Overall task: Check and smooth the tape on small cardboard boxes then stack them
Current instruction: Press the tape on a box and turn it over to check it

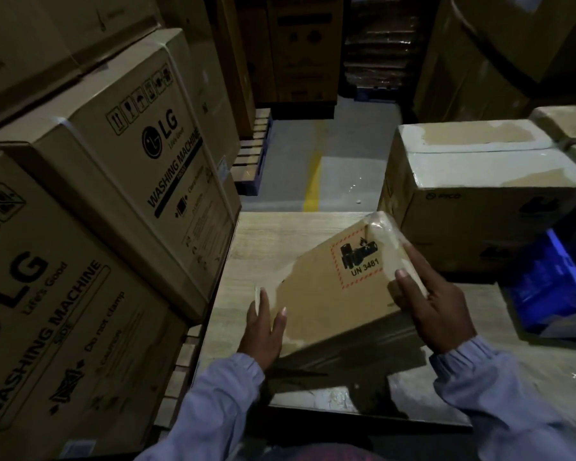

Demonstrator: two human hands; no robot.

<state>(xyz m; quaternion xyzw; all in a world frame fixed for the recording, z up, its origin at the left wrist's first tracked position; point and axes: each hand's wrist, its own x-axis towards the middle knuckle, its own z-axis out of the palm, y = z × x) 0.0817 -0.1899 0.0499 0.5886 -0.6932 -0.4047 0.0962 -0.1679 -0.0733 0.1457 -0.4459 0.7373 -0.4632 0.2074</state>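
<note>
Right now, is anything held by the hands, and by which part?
The small cardboard box, tilted. The right hand grips its right end, thumb on the labelled face; the left hand, laid flat, steadies its near-left corner.

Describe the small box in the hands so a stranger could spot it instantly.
Find the pale wooden table beside the washing-machine cartons. Tilted over it, between left hand and right hand, is the small box. Only it bears a red-hatched UN 3481 label.
</note>
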